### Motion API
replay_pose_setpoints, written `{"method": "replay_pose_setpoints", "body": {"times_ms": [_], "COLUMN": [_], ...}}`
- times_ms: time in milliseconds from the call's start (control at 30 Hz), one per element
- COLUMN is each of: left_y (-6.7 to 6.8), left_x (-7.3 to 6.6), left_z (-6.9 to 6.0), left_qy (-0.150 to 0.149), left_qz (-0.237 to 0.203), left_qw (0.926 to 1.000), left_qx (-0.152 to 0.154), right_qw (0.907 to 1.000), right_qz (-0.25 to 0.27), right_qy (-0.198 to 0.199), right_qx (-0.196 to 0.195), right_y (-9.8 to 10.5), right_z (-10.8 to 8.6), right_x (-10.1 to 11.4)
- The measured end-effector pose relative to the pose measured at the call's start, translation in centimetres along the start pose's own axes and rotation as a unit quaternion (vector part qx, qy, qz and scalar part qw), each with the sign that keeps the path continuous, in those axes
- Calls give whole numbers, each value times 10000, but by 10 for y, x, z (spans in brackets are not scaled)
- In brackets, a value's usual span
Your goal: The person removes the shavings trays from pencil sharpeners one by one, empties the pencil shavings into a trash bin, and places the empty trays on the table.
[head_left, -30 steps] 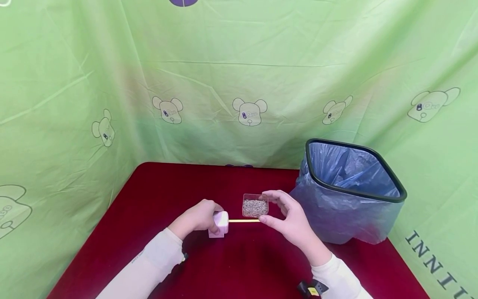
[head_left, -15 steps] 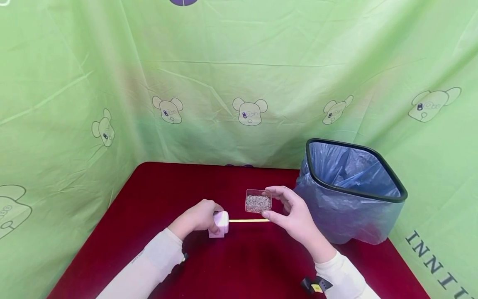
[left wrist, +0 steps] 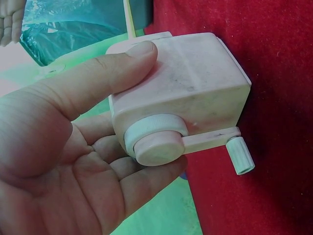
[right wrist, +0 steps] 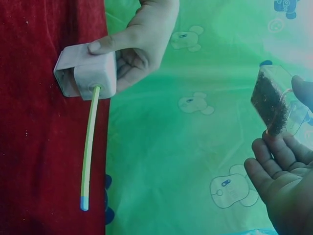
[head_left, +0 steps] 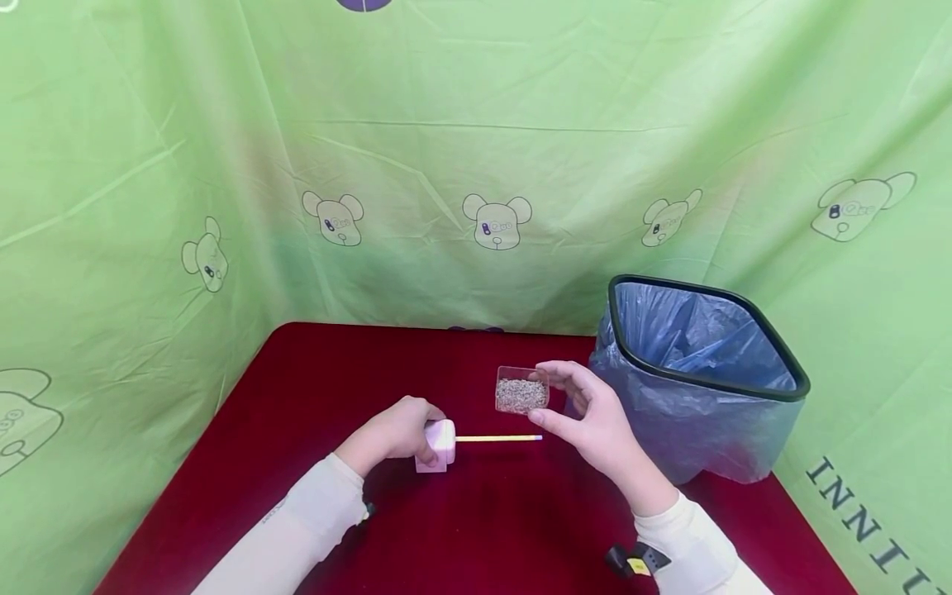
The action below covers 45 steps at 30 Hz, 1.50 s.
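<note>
Shavings [head_left: 521, 397] could spill onto the red surface [head_left: 476, 521] if the right hand [head_left: 602, 428], pinching their clear tray [head_left: 510, 373] by one end, tips it; the left hand [head_left: 397, 428] grips the sharpener [head_left: 445, 442].

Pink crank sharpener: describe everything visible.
The sharpener is a pale pink, round-edged box, plastic by its look. A crank with a cylindrical knob sits on one end; a yellow pencil protrudes from the opposite one. A hollow shows near its base. It seems to rest on the red table, gripped by the left hand.
</note>
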<state>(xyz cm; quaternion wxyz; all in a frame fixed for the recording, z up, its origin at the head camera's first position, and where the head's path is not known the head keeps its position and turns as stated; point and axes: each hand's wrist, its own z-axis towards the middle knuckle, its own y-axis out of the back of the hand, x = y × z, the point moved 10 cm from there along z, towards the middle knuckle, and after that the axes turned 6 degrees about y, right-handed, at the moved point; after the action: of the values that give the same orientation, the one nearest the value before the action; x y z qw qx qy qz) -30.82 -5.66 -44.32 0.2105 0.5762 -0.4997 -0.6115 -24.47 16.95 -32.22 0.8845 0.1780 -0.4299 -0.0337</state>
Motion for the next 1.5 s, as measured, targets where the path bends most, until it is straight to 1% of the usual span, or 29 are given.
{"method": "replay_pose_setpoints", "body": {"times_ms": [133, 467, 733, 933, 1033, 1500], "left_y": [0, 0, -1, -3, -4, -5], "left_x": [0, 0, 2, 3, 4, 5], "left_z": [1, 1, 2, 2, 3, 3], "left_qy": [-29, -13, -86, -84, -96, -126], "left_qz": [5, -55, -48, -107, -121, -3], "left_qw": [10000, 10000, 9999, 9999, 9999, 9999], "left_qx": [-12, 8, -22, 1, 5, -56], "right_qw": [10000, 10000, 9999, 9999, 9999, 9998], "right_qz": [70, -51, -90, -98, -116, -186], "right_qy": [5, -65, 50, 141, 126, 94], "right_qx": [-11, 49, 50, 19, 24, -31], "right_y": [2, 7, 14, 16, 17, 23], "right_z": [3, 12, 19, 21, 21, 26], "right_x": [1, 4, 13, 19, 20, 23]}}
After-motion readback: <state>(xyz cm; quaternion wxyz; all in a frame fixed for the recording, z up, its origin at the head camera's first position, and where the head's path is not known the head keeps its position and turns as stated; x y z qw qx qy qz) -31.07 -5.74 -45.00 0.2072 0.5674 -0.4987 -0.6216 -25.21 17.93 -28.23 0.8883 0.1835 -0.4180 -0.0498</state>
